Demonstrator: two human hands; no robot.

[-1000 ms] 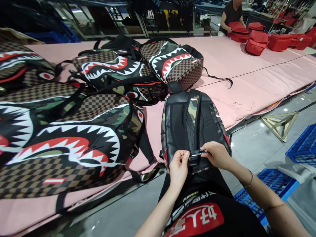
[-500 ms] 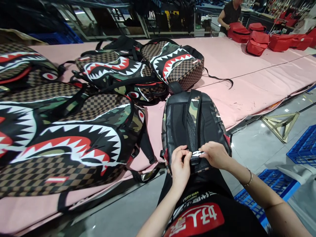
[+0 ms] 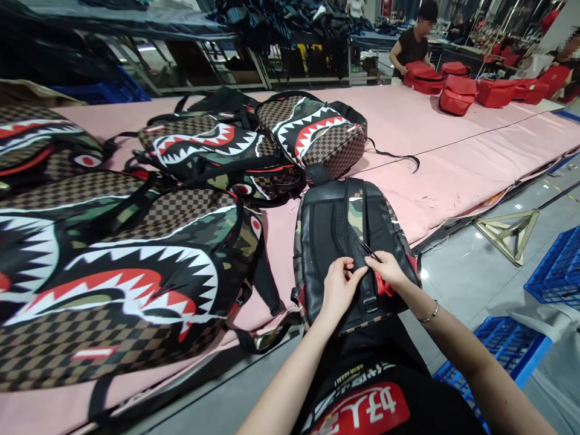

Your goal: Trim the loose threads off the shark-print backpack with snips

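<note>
A black backpack (image 3: 324,241) lies back side up at the pink table's near edge, close to my body. Its shoulder strap (image 3: 356,211), with a camouflage patch, runs down the middle to a buckle. My left hand (image 3: 342,287) is closed in a pinch at this strap; exactly what lies between the fingertips is hidden. Beside it, my right hand (image 3: 387,269) is closed around what look like thread snips (image 3: 384,285), red at the handle, with dark narrow tips pointing up-left over the strap.
Several checkered shark-mouth backpacks (image 3: 149,284) fill the table's left side. Red bags (image 3: 457,96) stand at the far right, where a person (image 3: 412,48) handles one. Blue crates (image 3: 502,344) and a metal triangular stand (image 3: 510,235) are on the floor to the right.
Both hands have moved up along the strap from its lower end. A white-patterned strap end is no longer between my fingers; the dark tips and red handle now show at my right hand.
</note>
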